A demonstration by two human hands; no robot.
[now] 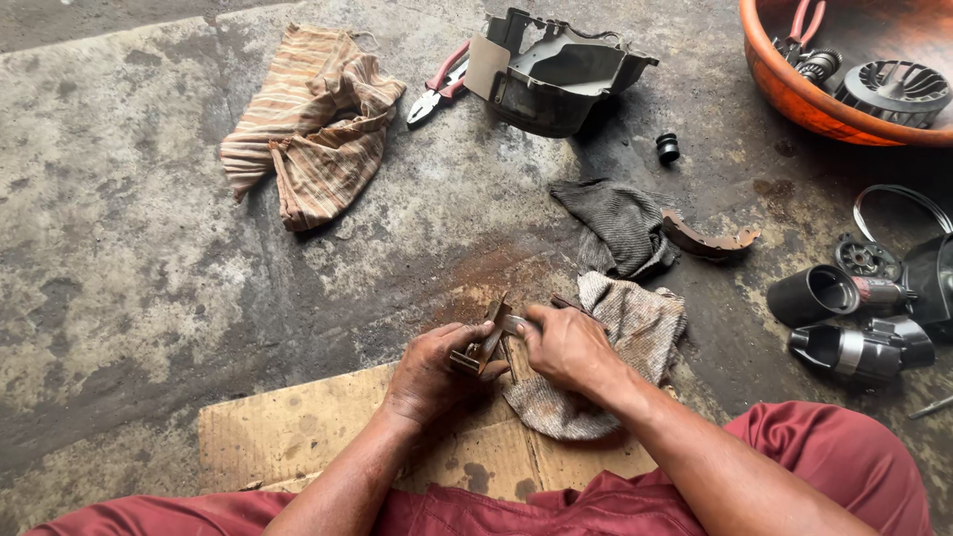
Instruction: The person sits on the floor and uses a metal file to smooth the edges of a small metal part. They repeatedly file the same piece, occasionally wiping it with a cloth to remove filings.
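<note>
My left hand (429,372) grips a small rusty metal part (483,342) over a sheet of cardboard (288,432). My right hand (566,347) holds a thin metal tool (516,322) against the top of that part. A worn grey rag (635,328) lies under and beside my right hand. Both hands are dirty with grease. Rust-coloured dust marks the concrete floor (119,248) just beyond the part.
A striped cloth (313,124), red-handled pliers (439,91) and a grey plastic housing (551,69) lie farther off. A dark rag (620,226), a brake shoe (710,240) and a small black cap (668,148) sit mid-right. An orange basin (794,94) and cylindrical motor parts (844,318) stand at right.
</note>
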